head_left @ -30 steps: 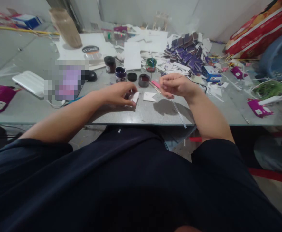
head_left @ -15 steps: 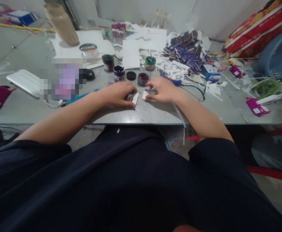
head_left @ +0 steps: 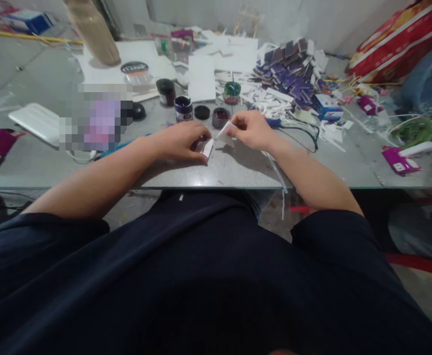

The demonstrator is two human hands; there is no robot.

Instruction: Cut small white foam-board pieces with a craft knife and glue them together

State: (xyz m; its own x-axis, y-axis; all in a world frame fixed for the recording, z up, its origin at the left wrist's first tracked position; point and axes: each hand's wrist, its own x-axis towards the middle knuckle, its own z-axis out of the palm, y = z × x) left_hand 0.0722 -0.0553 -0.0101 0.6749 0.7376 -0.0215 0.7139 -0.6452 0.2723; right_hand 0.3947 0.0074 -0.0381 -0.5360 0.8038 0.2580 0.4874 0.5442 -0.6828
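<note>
My left hand rests low over the table, thumb and fingers closed on a small piece with a white edge; the rest of that piece lies in the shade of my palm. Between the thumb and fingers of my right hand is a thin white piece, tilted, with its lower end close to the tabletop. Just beyond my hands stand an open jar of dark red paint, a black lid and an open jar of purple paint.
Purple-painted pieces are heaped at the back right above white offcuts. A green-and-red cup with a stick, a dark jar and white sheets stand behind. A blue-handled tool with a cord lies right. The table's front edge is near my body.
My right hand has lifted slightly, raising its white piece from near the tabletop into a tilted position. My left hand keeps its place and grip. The view has shifted a little.
</note>
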